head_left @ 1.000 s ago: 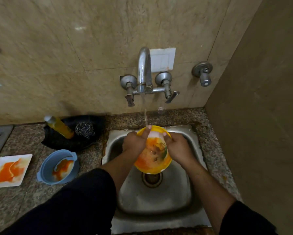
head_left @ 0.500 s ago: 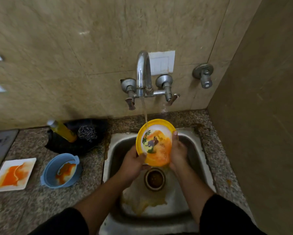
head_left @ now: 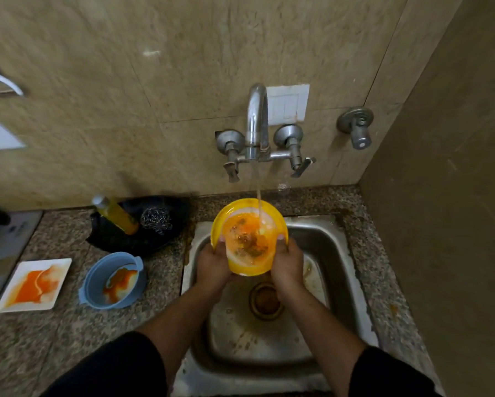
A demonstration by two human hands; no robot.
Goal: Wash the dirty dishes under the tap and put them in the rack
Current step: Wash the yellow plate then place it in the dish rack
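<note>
Yellow plate (head_left: 249, 224) gripped at both edges by left hand (head_left: 213, 265) and right hand (head_left: 288, 263), under tap (head_left: 257, 121), above sink (head_left: 338, 253).

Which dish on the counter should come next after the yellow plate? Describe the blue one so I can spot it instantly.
Start at the steel sink and look left along the speckled counter. The blue bowl sits just beside the basin, in front of the black tray. Unlike the flat white square plate further left, it is round, deep, with small side handles and orange sauce inside.
</note>
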